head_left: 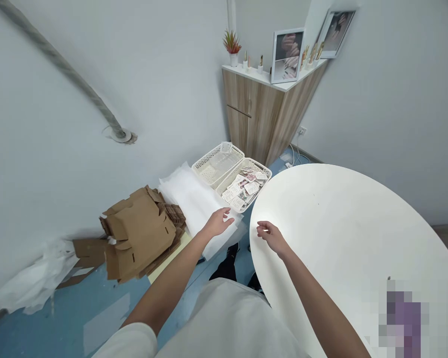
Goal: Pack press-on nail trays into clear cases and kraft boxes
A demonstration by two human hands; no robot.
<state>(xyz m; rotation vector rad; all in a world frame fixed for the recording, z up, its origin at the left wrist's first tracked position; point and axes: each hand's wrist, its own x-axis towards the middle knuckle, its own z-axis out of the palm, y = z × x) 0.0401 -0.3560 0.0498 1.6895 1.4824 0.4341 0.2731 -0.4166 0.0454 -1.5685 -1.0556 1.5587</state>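
My left hand (218,222) hangs in the air with thumb and fingers apart, and nothing is in it. Beneath it lies a pile of white foam sheets (188,191). Just beyond that hand is a white plastic basket (221,190) holding many small printed cards (242,187). Over the left edge of a round white table (343,214) is my right hand (272,236), its fingers loosely bent and holding nothing. Whether it touches the tabletop I cannot tell.
Flattened brown cardboard boxes (144,228) are stacked at left, beside clear plastic wrapping (41,276). A second white basket (199,166) adjoins the card basket. Behind stands a wood-grain cabinet (263,109) with picture frames (288,55) and a potted plant (232,44). A blurred patch covers the lower right.
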